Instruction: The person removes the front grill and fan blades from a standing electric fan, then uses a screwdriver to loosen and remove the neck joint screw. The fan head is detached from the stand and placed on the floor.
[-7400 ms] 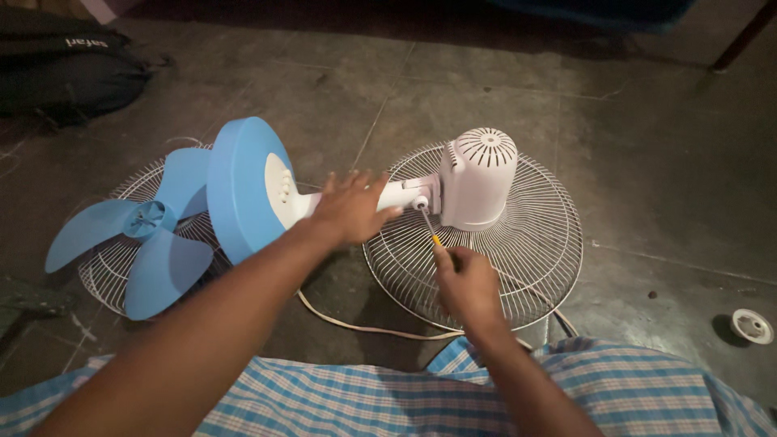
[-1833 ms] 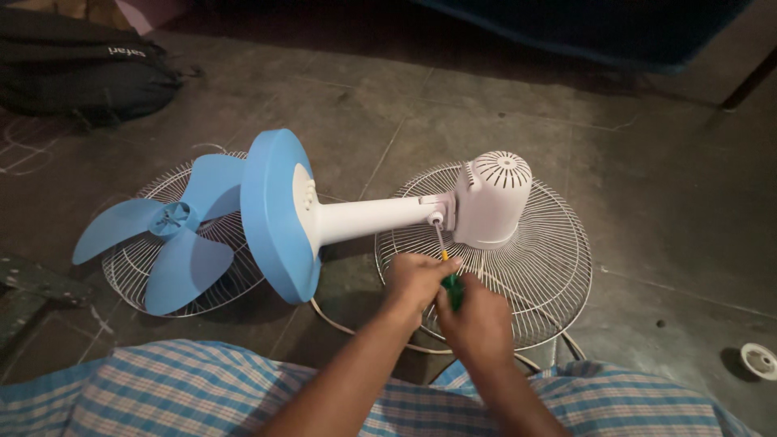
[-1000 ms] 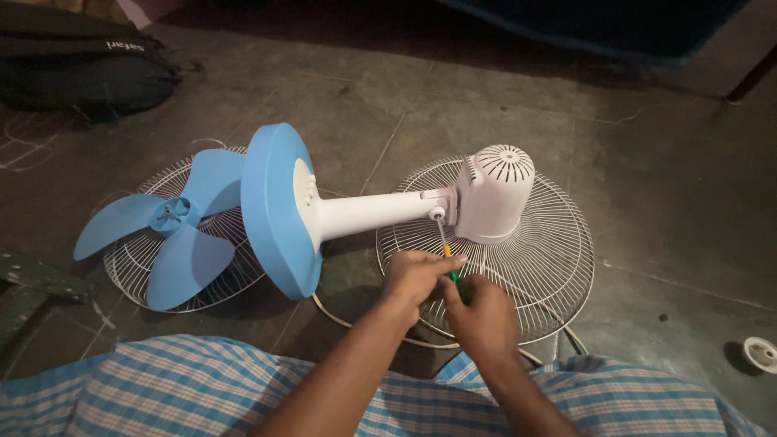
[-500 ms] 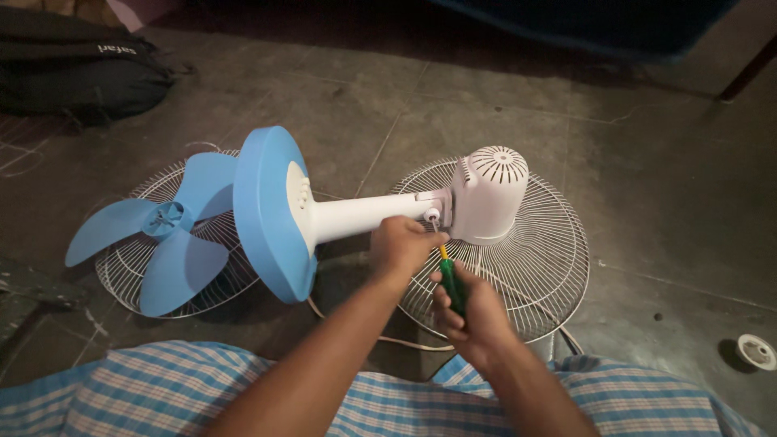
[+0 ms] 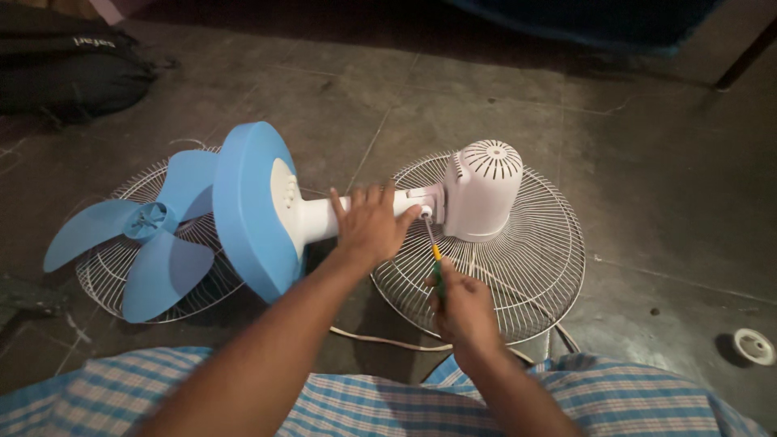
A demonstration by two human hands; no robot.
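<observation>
Fan's white motor housing point(image 5: 483, 188) sits face-down on the rear wire guard point(image 5: 534, 267), which lies flat on the floor. The neck point(image 5: 324, 218) runs left to the round blue base point(image 5: 243, 206), tipped up on its edge. My screwdriver point(image 5: 431, 247) has its tip at the screw on the neck/housing joint. My right hand point(image 5: 463, 306) is closed round the green handle, fingers fully wrapped. My left hand point(image 5: 368, 220) lies flat, fingers spread, pressing on the neck, not gripping anything.

Progress, as I judge it: blade point(image 5: 133, 235) is already off, lying on the other wire guard point(image 5: 105, 275) well to the left. Joint screw still in place, can't tell how far it's turned. Housing still on the neck. White cord point(image 5: 372, 333) trails beneath, small white cap point(image 5: 753, 345) lies far right, dark bag point(image 5: 69, 69) top left.
</observation>
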